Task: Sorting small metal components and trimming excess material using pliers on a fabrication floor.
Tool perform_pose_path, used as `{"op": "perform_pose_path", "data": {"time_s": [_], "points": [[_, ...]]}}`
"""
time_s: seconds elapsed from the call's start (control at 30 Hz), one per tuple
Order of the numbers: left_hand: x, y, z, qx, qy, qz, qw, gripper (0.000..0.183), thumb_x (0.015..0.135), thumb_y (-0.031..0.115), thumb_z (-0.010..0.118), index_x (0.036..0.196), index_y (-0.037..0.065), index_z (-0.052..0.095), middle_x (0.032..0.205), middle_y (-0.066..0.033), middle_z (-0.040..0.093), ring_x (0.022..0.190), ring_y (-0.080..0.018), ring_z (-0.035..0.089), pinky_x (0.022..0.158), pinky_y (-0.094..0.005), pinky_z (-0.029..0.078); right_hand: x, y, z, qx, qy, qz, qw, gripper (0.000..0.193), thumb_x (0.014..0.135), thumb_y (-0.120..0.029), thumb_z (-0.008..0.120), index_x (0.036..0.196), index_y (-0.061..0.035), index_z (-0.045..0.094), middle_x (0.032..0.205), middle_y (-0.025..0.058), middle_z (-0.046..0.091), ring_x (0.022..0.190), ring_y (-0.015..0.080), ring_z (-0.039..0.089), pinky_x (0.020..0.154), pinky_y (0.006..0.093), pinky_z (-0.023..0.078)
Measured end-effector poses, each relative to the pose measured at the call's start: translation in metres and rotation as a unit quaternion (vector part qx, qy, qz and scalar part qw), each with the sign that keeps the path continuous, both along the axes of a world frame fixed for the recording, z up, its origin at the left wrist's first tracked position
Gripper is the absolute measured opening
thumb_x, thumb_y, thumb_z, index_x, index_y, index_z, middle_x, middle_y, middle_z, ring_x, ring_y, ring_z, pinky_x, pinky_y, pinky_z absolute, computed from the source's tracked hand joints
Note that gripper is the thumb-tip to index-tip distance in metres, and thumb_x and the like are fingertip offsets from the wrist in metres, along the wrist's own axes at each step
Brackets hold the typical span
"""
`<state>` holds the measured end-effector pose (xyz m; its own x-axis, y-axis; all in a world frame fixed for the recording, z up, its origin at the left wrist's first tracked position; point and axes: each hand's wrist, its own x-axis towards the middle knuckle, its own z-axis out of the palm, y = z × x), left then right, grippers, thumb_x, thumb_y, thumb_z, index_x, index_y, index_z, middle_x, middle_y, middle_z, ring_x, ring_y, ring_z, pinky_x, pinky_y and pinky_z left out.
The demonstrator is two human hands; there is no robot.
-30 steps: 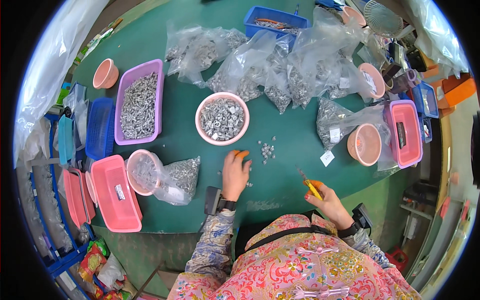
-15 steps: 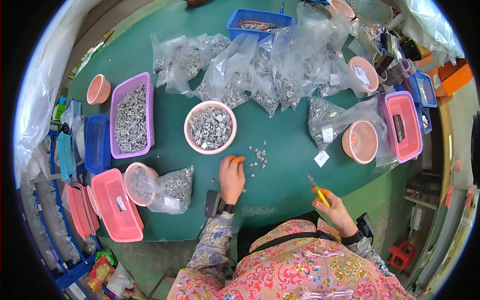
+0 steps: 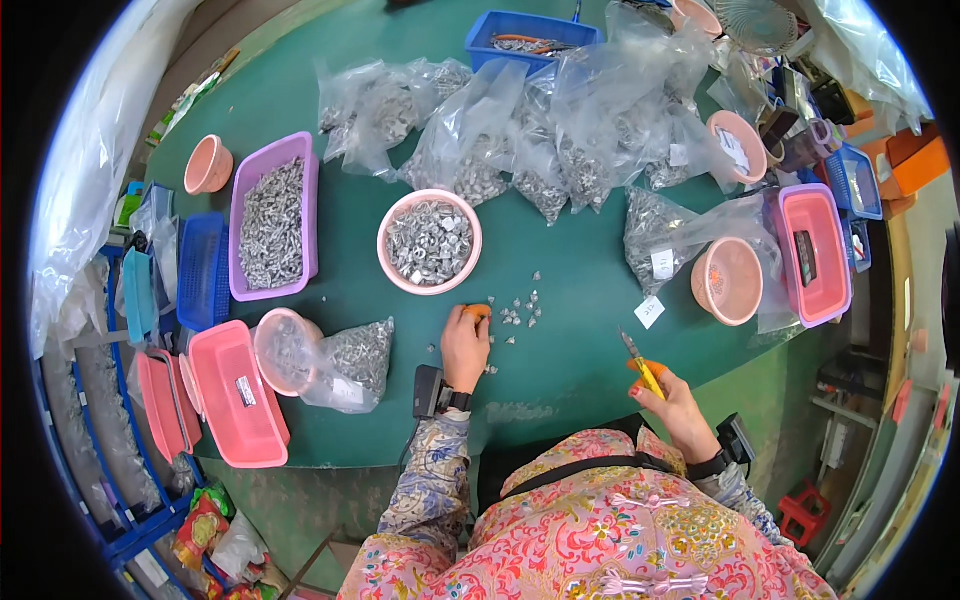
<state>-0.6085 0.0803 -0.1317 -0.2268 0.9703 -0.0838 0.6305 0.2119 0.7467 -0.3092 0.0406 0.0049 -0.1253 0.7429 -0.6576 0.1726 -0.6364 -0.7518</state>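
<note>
My left hand (image 3: 466,345) rests on the green table (image 3: 580,330), its fingertips wearing an orange cover, right beside a small scatter of metal parts (image 3: 520,310). My right hand (image 3: 672,400) grips yellow-handled pliers (image 3: 640,365) with the tip pointing up-left, held apart from the scatter. A round pink bowl (image 3: 430,242) full of the same metal parts stands just beyond my left hand.
A purple tray (image 3: 273,215) of metal parts and blue baskets (image 3: 203,270) lie left. Pink lidded boxes (image 3: 235,395) and a bagged tub (image 3: 330,355) sit near left. Several clear bags of parts (image 3: 540,130) crowd the back. A pink bowl (image 3: 727,282) and pink box (image 3: 812,250) are right.
The view shifted slightly. My left hand stays at the scatter of parts; my right hand with the pliers has barely moved.
</note>
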Motion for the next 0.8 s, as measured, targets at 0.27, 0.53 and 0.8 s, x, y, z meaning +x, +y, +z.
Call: {"op": "perform_pose_path", "data": {"time_s": [0.27,0.53,0.8], "points": [[-0.013,-0.015,0.009,0.01,0.13,-0.001,0.991,0.013,0.076,0.01,0.07,0.082,0.002,0.063,0.091,-0.0138,0.054,0.091,-0.0335,0.052,0.078,-0.0435,0.04,-0.007,0.002,0.0,-0.003,0.003,0.035,0.999,0.043,0.085,-0.011,0.067,0.125,-0.0019,0.054,0.089,-0.0012,0.053,0.081,0.0074,0.047,0.074,0.0215,0.039],[-0.011,-0.018,0.01,0.073,0.135,-0.004,0.988,0.015,0.076,0.008,0.068,0.09,0.005,0.065,0.098,-0.0121,0.055,0.093,-0.031,0.05,0.08,-0.0428,0.038,-0.01,0.003,0.002,-0.01,-0.018,0.043,0.999,0.043,0.085,-0.012,0.067,0.126,-0.0027,0.053,0.09,-0.0011,0.054,0.082,0.0076,0.047,0.075,0.0223,0.04],[0.026,-0.002,0.005,0.124,0.096,-0.078,0.985,0.02,0.076,0.012,0.069,0.094,0.006,0.064,0.094,-0.011,0.055,0.091,-0.0307,0.049,0.079,-0.0411,0.038,-0.019,0.0,-0.001,0.006,0.001,0.042,0.999,0.045,0.085,-0.011,0.067,0.127,-0.0017,0.052,0.092,-0.0008,0.054,0.082,0.0078,0.048,0.076,0.0224,0.04]]}}
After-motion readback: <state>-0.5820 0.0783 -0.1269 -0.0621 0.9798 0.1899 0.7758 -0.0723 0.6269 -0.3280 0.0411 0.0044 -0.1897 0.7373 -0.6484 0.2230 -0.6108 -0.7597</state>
